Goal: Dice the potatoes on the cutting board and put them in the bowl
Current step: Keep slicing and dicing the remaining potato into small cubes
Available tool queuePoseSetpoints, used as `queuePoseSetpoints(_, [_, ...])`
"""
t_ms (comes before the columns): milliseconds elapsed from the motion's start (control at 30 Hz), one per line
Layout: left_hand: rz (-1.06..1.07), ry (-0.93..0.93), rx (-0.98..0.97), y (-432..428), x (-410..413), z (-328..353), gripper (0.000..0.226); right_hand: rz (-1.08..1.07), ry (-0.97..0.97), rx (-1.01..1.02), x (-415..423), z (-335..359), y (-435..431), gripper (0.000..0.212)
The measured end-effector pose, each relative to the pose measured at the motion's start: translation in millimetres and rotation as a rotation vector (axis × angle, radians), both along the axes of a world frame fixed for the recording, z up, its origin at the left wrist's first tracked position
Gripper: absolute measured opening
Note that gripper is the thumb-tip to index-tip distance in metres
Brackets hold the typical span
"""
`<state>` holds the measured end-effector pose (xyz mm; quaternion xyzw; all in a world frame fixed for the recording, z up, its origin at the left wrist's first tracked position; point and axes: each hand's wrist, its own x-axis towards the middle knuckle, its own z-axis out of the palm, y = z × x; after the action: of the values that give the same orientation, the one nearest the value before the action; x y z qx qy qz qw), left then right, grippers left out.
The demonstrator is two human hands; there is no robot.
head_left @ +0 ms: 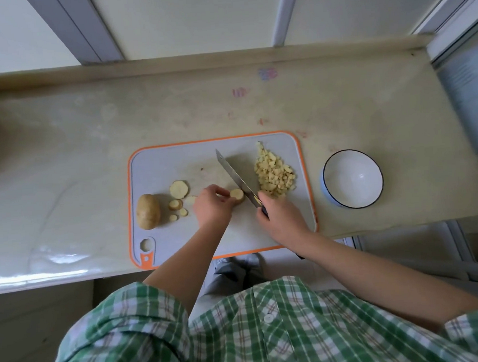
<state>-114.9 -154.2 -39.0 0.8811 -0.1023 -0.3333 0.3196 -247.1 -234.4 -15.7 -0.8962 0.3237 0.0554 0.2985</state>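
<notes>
- The potato piece (237,195) we are working on sits near the middle of the cutting board (168,163), with its pale cut face turned up. It lies right at the fingertips of our left hand (212,206).
- Our left hand reaches in from the piece's left side. Its fingers are curled, and the thumb and fingertips pinch the piece to hold it against the board.
- The knife (234,174) crosses the board on a slant, with its tip pointing away from us and to the left. The blade meets the right side of the potato piece, but we cannot tell whether the edge has gone into it.
- Our right hand (281,216) is just to the right of the piece. Its fingers are wrapped tightly round the knife's dark handle, which is mostly hidden inside the grip.
- A heap of diced potato (274,172) lies on the right part of the board, just beyond our right hand and to the right of the blade.
- The bowl (352,178), white with a dark rim, stands on the counter (88,140) just beside the board's right edge.
- A whole unpeeled potato (148,211) lies at the board's left end.
- Between it and our left hand lie round slices. One is a large slice (179,189) and the others are several smaller slices (175,204).
- We wear a green plaid shirt (242,330).
</notes>
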Motion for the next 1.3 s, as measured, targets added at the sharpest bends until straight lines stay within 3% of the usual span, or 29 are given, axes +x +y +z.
queuePoseSetpoints(333, [-0.012,-0.031,-0.002,-3.4,-0.9,3.0,0.013,0.05,0.11,0.015,7.9,7.0,-13.9,0.019])
queuePoseSetpoints(467, [-0.031,-0.012,0.021,-5.7,0.5,1.8,0.016,0.043,0.076,-0.071,7.2,11.4,-17.5,0.021])
queuePoseSetpoints(967, [0.12,0.082,-0.003,-8.6,-1.2,7.1,0.018,0.095,0.138,-0.009,13.2,19.8,-16.1,0.025])
queuePoseSetpoints(1300, [0.213,0.19,-0.07,-7.6,0.3,10.1,0.015,0.07,0.165,-0.015,18.2,11.5,-3.4,0.016])
